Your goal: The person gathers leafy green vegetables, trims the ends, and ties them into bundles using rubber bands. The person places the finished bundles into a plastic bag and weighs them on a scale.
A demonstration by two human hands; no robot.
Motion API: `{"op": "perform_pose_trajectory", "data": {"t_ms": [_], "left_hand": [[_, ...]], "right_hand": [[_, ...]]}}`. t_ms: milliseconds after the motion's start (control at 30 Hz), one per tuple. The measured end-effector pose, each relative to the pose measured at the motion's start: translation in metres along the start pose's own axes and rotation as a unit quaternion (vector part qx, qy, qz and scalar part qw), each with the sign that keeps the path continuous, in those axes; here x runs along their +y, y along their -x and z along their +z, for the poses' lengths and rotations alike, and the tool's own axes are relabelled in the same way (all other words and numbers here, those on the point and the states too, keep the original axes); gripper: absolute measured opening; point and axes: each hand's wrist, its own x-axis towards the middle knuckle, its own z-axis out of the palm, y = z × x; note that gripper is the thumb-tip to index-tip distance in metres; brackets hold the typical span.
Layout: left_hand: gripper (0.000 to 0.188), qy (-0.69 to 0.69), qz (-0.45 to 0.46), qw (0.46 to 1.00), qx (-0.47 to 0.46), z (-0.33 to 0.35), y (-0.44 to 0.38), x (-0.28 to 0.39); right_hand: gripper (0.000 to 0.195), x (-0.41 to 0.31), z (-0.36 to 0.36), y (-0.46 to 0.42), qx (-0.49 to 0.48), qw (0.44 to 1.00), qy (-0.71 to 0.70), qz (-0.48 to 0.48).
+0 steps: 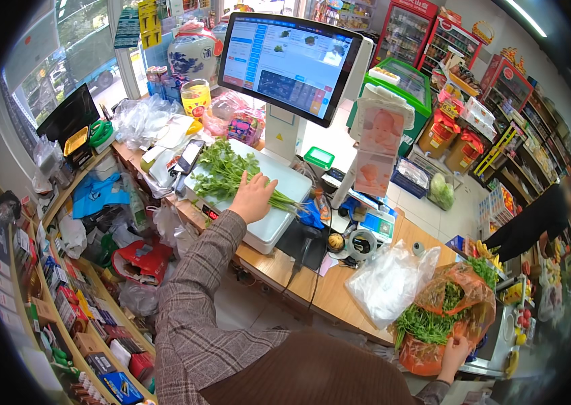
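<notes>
A bunch of leafy green herbs [222, 167], like coriander, lies on the white top of a weighing scale [234, 205], with its pale roots towards the right. My left hand [254, 198] is laid over the stems with its fingers apart; whether it touches the scale top is hidden. At the counter's right end is an orange plastic bag [480, 314], its mouth turned open around more greens [429, 324]. My right hand [456, 354] pinches the bag's near side with bent fingers. A display screen [288, 63] stands behind the scale, showing pictures of greens.
Clear plastic bags [391, 283] lie on the wooden counter [275, 268], left of the orange bag. A handheld barcode scanner [305, 248] rests right of the scale, by a tape roll [362, 244]. A phone [189, 157] lies left of it. Another person [528, 217] stands at far right.
</notes>
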Motion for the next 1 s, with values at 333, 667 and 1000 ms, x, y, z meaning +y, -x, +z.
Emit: {"op": "perform_pose_trajectory", "data": {"t_ms": [333, 667, 1000], "left_hand": [[0.073, 0.033, 0.012, 0.993, -0.117, 0.023, -0.026, -0.022], [0.031, -0.003, 0.073, 0.995, -0.068, 0.025, -0.036, -0.023], [0.03, 0.614, 0.103, 0.755, -0.206, -0.106, -0.043, 0.118]], "right_hand": [[0.016, 0.005, 0.001, 0.004, -0.018, 1.0, 0.016, 0.01], [0.02, 0.024, 0.015, 0.012, -0.016, 0.998, -0.058, 0.034], [0.021, -0.053, -0.028, -0.007, -0.003, 0.987, -0.163, 0.009]]}}
